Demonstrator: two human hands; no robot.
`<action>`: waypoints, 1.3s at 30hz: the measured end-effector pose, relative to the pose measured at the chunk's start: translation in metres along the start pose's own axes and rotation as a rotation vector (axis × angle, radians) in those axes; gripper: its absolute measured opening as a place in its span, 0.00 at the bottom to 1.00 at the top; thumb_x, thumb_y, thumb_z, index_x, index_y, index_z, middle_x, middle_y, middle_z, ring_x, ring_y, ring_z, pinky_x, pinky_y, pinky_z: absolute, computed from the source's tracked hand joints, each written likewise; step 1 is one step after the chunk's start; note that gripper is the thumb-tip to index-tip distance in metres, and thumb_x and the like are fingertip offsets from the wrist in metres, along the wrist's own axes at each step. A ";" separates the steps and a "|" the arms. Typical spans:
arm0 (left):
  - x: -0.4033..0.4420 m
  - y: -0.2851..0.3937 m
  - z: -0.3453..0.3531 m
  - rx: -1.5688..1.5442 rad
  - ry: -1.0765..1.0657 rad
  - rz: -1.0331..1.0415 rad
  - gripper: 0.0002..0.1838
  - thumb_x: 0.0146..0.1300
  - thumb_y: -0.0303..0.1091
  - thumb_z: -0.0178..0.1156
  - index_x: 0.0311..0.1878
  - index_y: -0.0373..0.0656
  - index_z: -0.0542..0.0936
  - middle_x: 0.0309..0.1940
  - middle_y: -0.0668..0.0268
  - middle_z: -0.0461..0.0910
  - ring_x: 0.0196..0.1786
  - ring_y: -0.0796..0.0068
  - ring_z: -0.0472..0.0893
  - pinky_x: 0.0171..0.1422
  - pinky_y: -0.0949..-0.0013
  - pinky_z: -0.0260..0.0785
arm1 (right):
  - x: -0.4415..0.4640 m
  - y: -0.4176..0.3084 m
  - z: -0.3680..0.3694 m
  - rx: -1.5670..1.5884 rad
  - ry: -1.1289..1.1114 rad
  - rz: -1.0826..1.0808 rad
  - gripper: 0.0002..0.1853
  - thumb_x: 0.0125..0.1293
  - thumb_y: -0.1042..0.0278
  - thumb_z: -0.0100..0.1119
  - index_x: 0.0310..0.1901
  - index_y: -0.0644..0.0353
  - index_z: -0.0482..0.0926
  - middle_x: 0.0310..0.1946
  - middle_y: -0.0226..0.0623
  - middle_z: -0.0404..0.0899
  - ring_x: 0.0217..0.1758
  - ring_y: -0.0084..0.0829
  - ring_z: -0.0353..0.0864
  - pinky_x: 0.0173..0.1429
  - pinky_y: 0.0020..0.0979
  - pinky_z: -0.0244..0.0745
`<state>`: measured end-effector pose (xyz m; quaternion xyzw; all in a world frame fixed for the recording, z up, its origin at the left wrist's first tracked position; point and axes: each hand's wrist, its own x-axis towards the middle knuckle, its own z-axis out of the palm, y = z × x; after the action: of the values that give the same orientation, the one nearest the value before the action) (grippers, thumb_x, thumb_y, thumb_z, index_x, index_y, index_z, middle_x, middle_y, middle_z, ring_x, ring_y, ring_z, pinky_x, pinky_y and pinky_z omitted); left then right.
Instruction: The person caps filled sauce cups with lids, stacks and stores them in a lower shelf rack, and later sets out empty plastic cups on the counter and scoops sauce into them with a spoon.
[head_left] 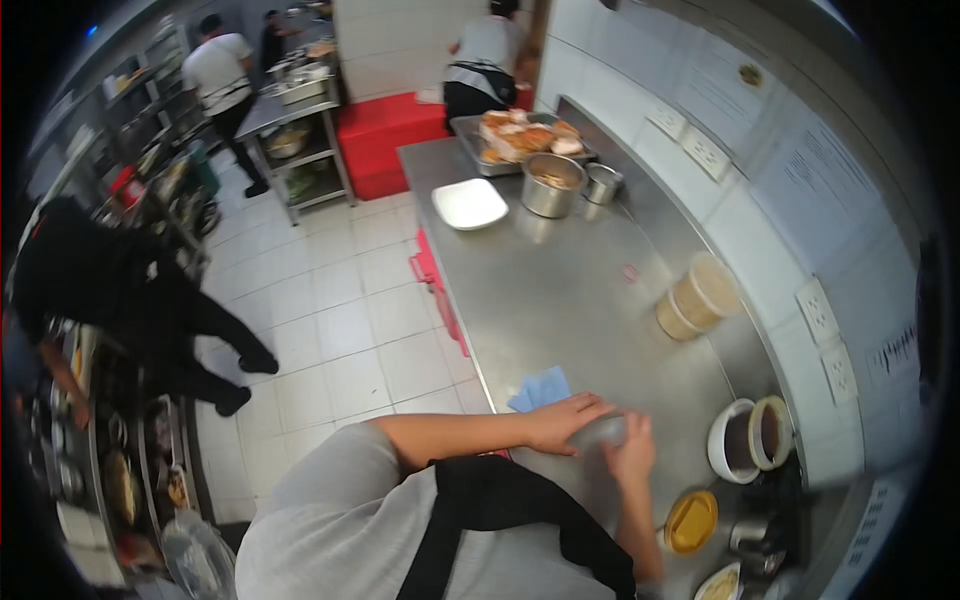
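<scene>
A greyish, see-through rounded container (pixel 599 434) is between my hands at the near edge of the steel table; blur hides its exact kind. My left hand (pixel 568 422) lies against its left side, fingers together and reaching over the top. Around its right side curls my right hand (pixel 630 450), smeared by motion. Just beyond my left hand lies a folded blue cloth (pixel 541 388). To the right of my right hand is a round tub with a yellow top (pixel 691 522).
The steel table (pixel 560 300) carries a white dish (pixel 470 204), a metal pot (pixel 552 186), a tray of cooked meat (pixel 527 138) and stacked tubs (pixel 697 297). White and brown containers (pixel 742 440) stand by the wall. A co-worker in black (pixel 110 280) is at the left.
</scene>
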<state>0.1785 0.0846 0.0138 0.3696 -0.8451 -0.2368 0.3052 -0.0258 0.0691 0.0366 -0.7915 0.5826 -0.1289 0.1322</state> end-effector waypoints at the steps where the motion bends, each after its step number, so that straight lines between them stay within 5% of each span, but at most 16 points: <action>1: 0.014 -0.008 0.015 0.088 -0.038 0.058 0.45 0.51 0.39 0.67 0.69 0.40 0.54 0.60 0.51 0.67 0.63 0.49 0.67 0.70 0.55 0.55 | -0.012 -0.011 0.002 0.054 0.036 0.027 0.32 0.42 0.70 0.68 0.54 0.53 0.70 0.49 0.44 0.70 0.50 0.50 0.74 0.53 0.46 0.70; 4: 0.043 -0.034 0.054 -0.165 -0.240 0.203 0.45 0.47 0.41 0.68 0.66 0.37 0.58 0.59 0.49 0.68 0.63 0.49 0.67 0.67 0.54 0.58 | -0.041 -0.014 0.006 0.197 0.172 0.091 0.32 0.43 0.70 0.67 0.54 0.57 0.70 0.49 0.44 0.70 0.49 0.50 0.73 0.54 0.45 0.69; 5: 0.052 -0.031 0.058 -0.253 -0.427 0.072 0.41 0.46 0.42 0.68 0.62 0.36 0.63 0.58 0.48 0.69 0.61 0.48 0.68 0.65 0.54 0.61 | -0.047 -0.008 0.006 0.232 0.232 0.090 0.31 0.44 0.69 0.67 0.54 0.58 0.69 0.49 0.44 0.70 0.49 0.49 0.73 0.54 0.45 0.69; 10: 0.070 -0.030 0.051 -0.542 -0.388 0.171 0.34 0.50 0.33 0.67 0.62 0.43 0.67 0.48 0.57 0.71 0.55 0.59 0.73 0.57 0.61 0.69 | -0.070 0.013 -0.020 0.390 0.359 0.194 0.27 0.50 0.68 0.64 0.54 0.61 0.69 0.47 0.43 0.72 0.49 0.44 0.73 0.53 0.38 0.70; 13: 0.085 -0.012 0.029 -0.908 -0.515 0.007 0.31 0.52 0.27 0.67 0.61 0.43 0.69 0.51 0.64 0.70 0.54 0.70 0.72 0.52 0.67 0.71 | -0.083 0.013 -0.017 1.049 0.363 0.412 0.23 0.55 0.71 0.63 0.53 0.57 0.68 0.45 0.35 0.72 0.48 0.29 0.72 0.48 0.30 0.72; 15: 0.091 -0.006 0.030 -0.673 -0.473 0.236 0.32 0.50 0.29 0.69 0.60 0.43 0.70 0.52 0.63 0.72 0.53 0.70 0.73 0.52 0.67 0.71 | -0.085 0.014 0.001 1.186 0.463 0.237 0.24 0.55 0.74 0.64 0.53 0.54 0.67 0.44 0.30 0.71 0.50 0.24 0.71 0.50 0.30 0.73; 17: 0.089 -0.004 0.039 -0.575 -0.474 0.227 0.33 0.45 0.33 0.72 0.58 0.45 0.73 0.49 0.57 0.76 0.55 0.61 0.74 0.53 0.62 0.71 | -0.084 0.000 -0.004 0.840 0.508 0.229 0.30 0.48 0.68 0.73 0.53 0.53 0.70 0.44 0.30 0.73 0.50 0.26 0.73 0.53 0.30 0.72; 19: 0.096 0.010 0.034 -0.383 -0.481 0.266 0.32 0.42 0.33 0.73 0.54 0.42 0.75 0.44 0.55 0.77 0.51 0.58 0.76 0.52 0.61 0.71 | -0.085 -0.001 -0.001 0.825 0.524 0.343 0.28 0.45 0.65 0.73 0.50 0.54 0.74 0.39 0.35 0.77 0.47 0.32 0.78 0.50 0.32 0.74; 21: 0.112 0.005 0.032 -0.125 -0.406 0.529 0.30 0.41 0.32 0.73 0.51 0.41 0.76 0.40 0.55 0.76 0.44 0.56 0.77 0.49 0.60 0.72 | -0.074 -0.002 -0.005 0.376 0.545 0.350 0.26 0.42 0.62 0.72 0.47 0.53 0.76 0.37 0.42 0.79 0.42 0.42 0.80 0.48 0.36 0.75; 25: 0.139 -0.020 0.053 -0.259 -0.427 0.339 0.26 0.42 0.33 0.72 0.47 0.38 0.76 0.37 0.56 0.76 0.38 0.58 0.77 0.46 0.61 0.71 | -0.073 0.010 -0.046 0.307 0.429 0.531 0.29 0.39 0.59 0.72 0.48 0.52 0.77 0.42 0.46 0.79 0.43 0.48 0.79 0.49 0.38 0.74; 27: 0.148 -0.066 0.075 -0.394 -0.425 0.071 0.24 0.44 0.34 0.72 0.46 0.37 0.76 0.37 0.56 0.76 0.38 0.60 0.76 0.46 0.61 0.70 | -0.081 0.037 -0.045 0.376 0.584 0.451 0.28 0.42 0.60 0.72 0.49 0.53 0.77 0.43 0.42 0.79 0.43 0.41 0.80 0.50 0.35 0.74; 30: 0.188 -0.090 0.091 -0.191 -0.266 0.007 0.26 0.47 0.35 0.70 0.49 0.34 0.75 0.37 0.56 0.77 0.42 0.61 0.77 0.48 0.63 0.70 | -0.094 0.057 -0.045 0.676 0.713 0.390 0.25 0.48 0.65 0.72 0.50 0.56 0.77 0.43 0.32 0.79 0.45 0.26 0.78 0.50 0.29 0.74; 33: 0.230 -0.083 0.113 -0.067 0.022 0.019 0.48 0.49 0.42 0.71 0.68 0.31 0.55 0.64 0.45 0.61 0.67 0.48 0.61 0.70 0.59 0.55 | -0.097 0.071 -0.024 1.211 0.778 0.520 0.22 0.51 0.72 0.70 0.49 0.58 0.76 0.42 0.27 0.76 0.46 0.21 0.75 0.50 0.26 0.73; 34: 0.234 -0.069 0.115 -0.072 0.119 0.041 0.49 0.50 0.44 0.70 0.69 0.34 0.54 0.65 0.44 0.58 0.67 0.47 0.59 0.70 0.57 0.54 | -0.096 0.071 -0.028 1.336 0.785 0.560 0.22 0.51 0.73 0.70 0.49 0.58 0.76 0.42 0.27 0.76 0.45 0.21 0.75 0.51 0.26 0.72; 36: 0.226 -0.032 0.103 -0.213 0.037 -0.031 0.40 0.52 0.43 0.69 0.64 0.38 0.63 0.61 0.50 0.65 0.59 0.56 0.68 0.61 0.61 0.64 | -0.090 0.072 -0.024 1.158 0.810 0.562 0.24 0.49 0.69 0.72 0.49 0.59 0.76 0.41 0.29 0.78 0.44 0.23 0.77 0.50 0.27 0.73; 39: 0.182 0.016 0.087 -0.662 -0.430 -0.103 0.15 0.60 0.38 0.63 0.47 0.41 0.76 0.37 0.67 0.75 0.38 0.78 0.73 0.42 0.73 0.68 | -0.077 0.065 -0.017 0.889 0.777 0.562 0.25 0.47 0.67 0.72 0.49 0.60 0.76 0.41 0.33 0.79 0.44 0.26 0.78 0.50 0.28 0.73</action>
<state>0.0124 -0.0297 0.0251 0.2349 -0.7480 -0.5835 0.2116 -0.1113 0.1231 0.0252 -0.3748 0.6638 -0.5947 0.2555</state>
